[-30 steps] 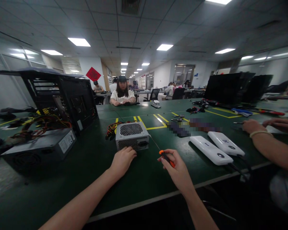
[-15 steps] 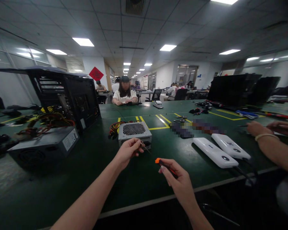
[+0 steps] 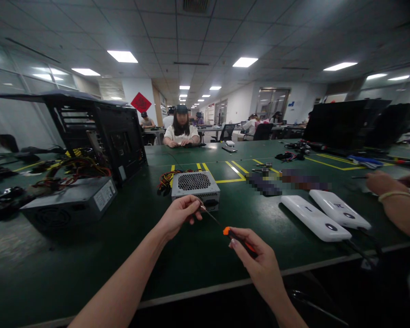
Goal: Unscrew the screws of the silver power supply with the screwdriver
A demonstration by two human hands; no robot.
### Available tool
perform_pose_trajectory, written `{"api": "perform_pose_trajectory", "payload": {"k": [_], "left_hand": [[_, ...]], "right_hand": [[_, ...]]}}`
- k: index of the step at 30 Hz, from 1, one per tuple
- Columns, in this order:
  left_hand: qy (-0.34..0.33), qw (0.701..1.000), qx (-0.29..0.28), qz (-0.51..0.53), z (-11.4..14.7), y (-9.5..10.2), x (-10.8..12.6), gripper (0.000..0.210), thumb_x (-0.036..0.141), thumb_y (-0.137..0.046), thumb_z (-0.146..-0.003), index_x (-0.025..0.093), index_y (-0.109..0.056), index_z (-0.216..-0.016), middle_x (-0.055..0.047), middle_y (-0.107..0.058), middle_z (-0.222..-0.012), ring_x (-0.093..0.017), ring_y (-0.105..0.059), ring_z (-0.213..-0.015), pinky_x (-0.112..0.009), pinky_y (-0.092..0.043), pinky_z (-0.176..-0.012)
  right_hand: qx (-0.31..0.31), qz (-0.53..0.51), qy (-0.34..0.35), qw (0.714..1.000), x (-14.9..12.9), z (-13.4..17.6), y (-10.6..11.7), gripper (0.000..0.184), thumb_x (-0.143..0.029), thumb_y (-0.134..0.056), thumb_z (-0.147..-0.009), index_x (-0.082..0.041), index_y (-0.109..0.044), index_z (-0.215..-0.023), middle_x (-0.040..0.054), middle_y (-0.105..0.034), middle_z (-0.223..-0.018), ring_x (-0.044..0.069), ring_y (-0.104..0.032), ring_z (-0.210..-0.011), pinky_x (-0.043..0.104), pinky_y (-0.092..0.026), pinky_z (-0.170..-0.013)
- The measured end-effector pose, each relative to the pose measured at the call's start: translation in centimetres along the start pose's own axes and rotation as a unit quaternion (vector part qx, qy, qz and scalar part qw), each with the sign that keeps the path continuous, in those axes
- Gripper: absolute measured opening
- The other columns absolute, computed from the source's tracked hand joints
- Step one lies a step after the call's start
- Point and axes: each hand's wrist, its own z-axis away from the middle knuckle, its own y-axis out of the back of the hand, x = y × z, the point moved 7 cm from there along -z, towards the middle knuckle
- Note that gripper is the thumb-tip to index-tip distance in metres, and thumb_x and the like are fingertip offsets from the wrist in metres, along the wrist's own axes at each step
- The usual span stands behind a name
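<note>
the screwdriver [image 3: 227,231] slanted above the desk [image 3: 187,269], just before the power supply [image 3: 195,183]. the right hand [image 3: 258,253] gripped its handle; the left hand [image 3: 177,216] was at its tip, whether gripping it could not be told. cables [image 3: 164,182] lay beside the supply; farther left stood a case [image 3: 114,141], to the right two white packs [image 3: 316,218].
</note>
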Motion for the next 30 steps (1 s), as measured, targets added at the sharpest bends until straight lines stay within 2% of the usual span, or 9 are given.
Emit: {"api": "perform_pose_trajectory", "payload": {"k": [7, 16, 21, 25, 30], "left_hand": [[-0.012, 1.0, 0.001, -0.02, -0.3, 0.5, -0.1, 0.022, 0.035, -0.056, -0.076, 0.014, -0.054, -0.079, 0.0, -0.056, -0.069, -0.004, -0.049, -0.052, -0.014, -0.032, -0.041], [-0.034, 0.995, -0.02, -0.089, 0.0, 0.4, 0.4, 0.021, 0.034, -0.053, -0.077, 0.013, -0.051, -0.08, -0.002, -0.058, -0.078, -0.006, -0.054, -0.056, -0.015, -0.035, -0.041], [-0.037, 0.987, -0.027, -0.153, -0.1, 0.5, 0.1, 0.022, 0.034, -0.056, -0.074, 0.014, -0.051, -0.078, -0.002, -0.058, -0.074, -0.008, -0.056, -0.055, -0.016, -0.038, -0.04], [-0.02, 0.992, 0.008, -0.12, -0.4, 0.6, -0.5, 0.023, 0.035, -0.056, -0.074, 0.013, -0.054, -0.081, -0.004, -0.06, -0.077, -0.009, -0.057, -0.056, -0.017, -0.039, -0.042], [0.037, 0.998, 0.021, -0.056, -0.6, 0.7, -1.7, 0.035, 0.031, -0.061, -0.072, 0.015, -0.058, -0.103, -0.011, -0.062, -0.101, -0.011, -0.06, -0.066, -0.019, -0.044, -0.049]], "right_hand": [[0.003, 0.003, 0.016, 1.0, -0.3, 0.2, 0.1, 0.022, -0.031, -0.049, -0.081, -0.019, -0.06, -0.096, 0.0029, -0.063, -0.081, 0.014, -0.06, -0.074, 0.025, -0.047, -0.068], [0.009, 0.033, 0.022, 0.999, -0.5, 0.2, 0.1, 0.021, -0.031, -0.049, -0.081, -0.019, -0.059, -0.095, 0.0022, -0.063, -0.08, 0.014, -0.06, -0.072, 0.024, -0.047, -0.066], [0.011, 0.105, 0.087, 0.991, -1.1, 0.4, -0.4, 0.019, -0.026, -0.048, -0.081, -0.019, -0.058, -0.097, 0.004, -0.062, -0.087, 0.015, -0.059, -0.078, 0.026, -0.047, -0.07], [0.013, 0.147, 0.118, 0.982, -1.5, 0.5, -0.6, 0.02, -0.023, -0.045, -0.083, -0.019, -0.055, -0.101, 0.0048, -0.061, -0.088, 0.015, -0.059, -0.081, 0.027, -0.048, -0.071], [0.033, 0.199, 0.109, 0.973, -1.2, 0.3, 0.4, 0.021, -0.025, -0.045, -0.083, -0.02, -0.054, -0.101, 0.0052, -0.062, -0.093, 0.017, -0.059, -0.085, 0.029, -0.048, -0.075]]}}
